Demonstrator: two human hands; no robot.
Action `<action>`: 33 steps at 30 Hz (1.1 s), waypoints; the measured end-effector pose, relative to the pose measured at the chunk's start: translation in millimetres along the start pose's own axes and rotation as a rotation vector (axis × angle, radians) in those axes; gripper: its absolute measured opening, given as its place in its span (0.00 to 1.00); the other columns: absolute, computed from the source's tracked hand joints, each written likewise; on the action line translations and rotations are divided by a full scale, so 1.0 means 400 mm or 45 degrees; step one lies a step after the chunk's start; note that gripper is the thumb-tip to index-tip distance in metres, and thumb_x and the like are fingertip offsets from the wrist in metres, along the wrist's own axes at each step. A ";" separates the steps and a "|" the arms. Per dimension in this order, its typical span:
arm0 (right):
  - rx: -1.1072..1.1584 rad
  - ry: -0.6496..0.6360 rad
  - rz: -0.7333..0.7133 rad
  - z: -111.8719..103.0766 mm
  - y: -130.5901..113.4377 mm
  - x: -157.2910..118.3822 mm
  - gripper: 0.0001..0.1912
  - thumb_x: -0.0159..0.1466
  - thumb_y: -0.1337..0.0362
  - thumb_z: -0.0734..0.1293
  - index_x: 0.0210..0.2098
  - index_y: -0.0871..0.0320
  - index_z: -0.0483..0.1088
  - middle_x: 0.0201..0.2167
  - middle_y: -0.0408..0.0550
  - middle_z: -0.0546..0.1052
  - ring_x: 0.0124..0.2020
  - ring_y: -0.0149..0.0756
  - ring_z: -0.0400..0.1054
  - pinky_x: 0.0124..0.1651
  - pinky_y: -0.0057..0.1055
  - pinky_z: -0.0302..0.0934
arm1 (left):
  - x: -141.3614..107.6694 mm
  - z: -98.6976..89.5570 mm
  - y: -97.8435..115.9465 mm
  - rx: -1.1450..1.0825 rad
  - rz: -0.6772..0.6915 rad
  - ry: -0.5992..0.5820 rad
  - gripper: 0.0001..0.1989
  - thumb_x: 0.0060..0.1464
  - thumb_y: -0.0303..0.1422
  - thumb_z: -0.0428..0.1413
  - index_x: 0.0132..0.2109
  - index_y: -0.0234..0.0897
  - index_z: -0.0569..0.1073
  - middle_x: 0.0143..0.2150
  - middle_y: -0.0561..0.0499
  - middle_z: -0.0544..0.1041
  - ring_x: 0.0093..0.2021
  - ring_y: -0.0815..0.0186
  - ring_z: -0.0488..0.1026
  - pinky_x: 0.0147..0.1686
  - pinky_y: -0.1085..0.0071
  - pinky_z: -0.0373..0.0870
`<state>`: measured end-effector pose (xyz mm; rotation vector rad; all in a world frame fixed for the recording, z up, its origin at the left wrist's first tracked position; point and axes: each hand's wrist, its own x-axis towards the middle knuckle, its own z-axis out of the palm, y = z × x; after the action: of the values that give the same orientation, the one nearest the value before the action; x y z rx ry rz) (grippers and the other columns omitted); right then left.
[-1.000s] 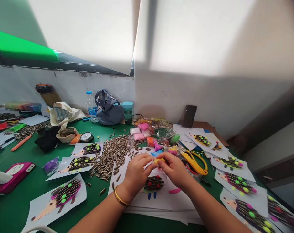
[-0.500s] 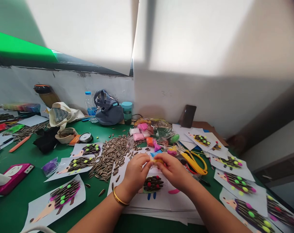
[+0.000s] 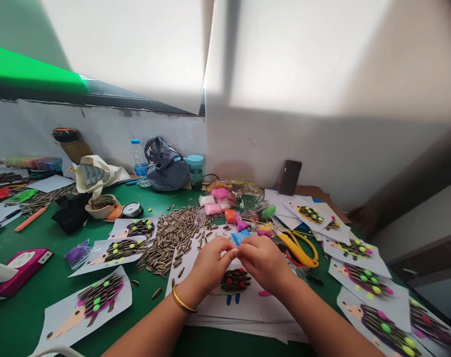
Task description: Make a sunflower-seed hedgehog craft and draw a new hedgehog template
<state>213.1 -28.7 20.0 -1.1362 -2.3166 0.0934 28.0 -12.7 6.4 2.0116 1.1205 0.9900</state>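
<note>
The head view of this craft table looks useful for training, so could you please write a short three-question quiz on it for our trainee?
1. Which wrist wears the gold bangle?
2. True or false: the left hand and right hand are close together.
3. What colour are the visible dots on the seed-covered picture nearest the hands: a) green, b) red, c) white?

Key: 1. Left. 2. True. 3. b.

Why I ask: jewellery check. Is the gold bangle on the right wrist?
No, the bangle circles the left wrist; the right wrist is bare.
</note>
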 end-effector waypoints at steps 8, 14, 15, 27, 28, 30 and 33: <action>0.003 -0.013 0.082 0.006 -0.001 0.000 0.05 0.65 0.71 0.62 0.35 0.55 0.68 0.31 0.46 0.75 0.34 0.38 0.67 0.37 0.32 0.53 | 0.005 0.006 -0.003 -0.131 -0.119 0.034 0.07 0.55 0.35 0.58 0.30 0.39 0.72 0.32 0.52 0.75 0.35 0.62 0.71 0.38 0.68 0.66; 0.067 0.041 0.044 0.014 0.004 -0.004 0.08 0.64 0.74 0.60 0.34 0.55 0.67 0.32 0.46 0.74 0.35 0.37 0.66 0.38 0.32 0.54 | -0.006 0.003 0.010 0.128 0.015 0.008 0.09 0.60 0.37 0.55 0.32 0.40 0.71 0.37 0.50 0.74 0.40 0.61 0.69 0.41 0.67 0.64; 0.086 0.038 0.043 0.016 0.004 -0.004 0.09 0.63 0.74 0.60 0.34 0.55 0.67 0.32 0.46 0.74 0.35 0.37 0.65 0.38 0.32 0.54 | -0.005 0.004 0.010 0.102 0.010 -0.011 0.09 0.60 0.36 0.55 0.32 0.39 0.71 0.37 0.51 0.74 0.40 0.61 0.69 0.41 0.68 0.64; 0.170 0.056 0.114 0.016 0.008 -0.004 0.07 0.63 0.73 0.63 0.31 0.55 0.65 0.29 0.43 0.71 0.32 0.35 0.63 0.37 0.30 0.53 | -0.011 0.014 0.005 0.234 -0.025 -0.033 0.13 0.65 0.39 0.48 0.32 0.39 0.69 0.33 0.51 0.71 0.35 0.63 0.67 0.36 0.68 0.62; 0.170 0.049 0.112 0.018 0.010 -0.004 0.06 0.62 0.73 0.64 0.32 0.55 0.65 0.30 0.43 0.71 0.32 0.35 0.63 0.37 0.29 0.53 | -0.009 0.013 0.001 0.174 -0.052 -0.040 0.12 0.63 0.39 0.51 0.32 0.39 0.69 0.33 0.52 0.72 0.35 0.63 0.67 0.36 0.68 0.62; 0.155 0.037 0.110 0.024 0.013 -0.006 0.07 0.61 0.73 0.65 0.33 0.55 0.66 0.31 0.43 0.71 0.33 0.35 0.63 0.37 0.29 0.53 | -0.005 0.014 -0.004 0.050 -0.094 -0.049 0.09 0.60 0.37 0.55 0.32 0.39 0.70 0.33 0.53 0.73 0.35 0.64 0.68 0.37 0.69 0.63; 0.109 0.026 0.097 0.030 0.016 -0.006 0.09 0.58 0.76 0.65 0.34 0.55 0.68 0.33 0.45 0.72 0.35 0.36 0.64 0.37 0.30 0.53 | -0.005 0.018 -0.004 0.033 -0.126 -0.061 0.08 0.58 0.35 0.57 0.32 0.38 0.70 0.33 0.54 0.73 0.35 0.65 0.69 0.36 0.70 0.63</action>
<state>212.9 -24.3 6.7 -1.1765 -2.2297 0.2061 32.7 -15.1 0.7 1.9699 1.2006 0.8773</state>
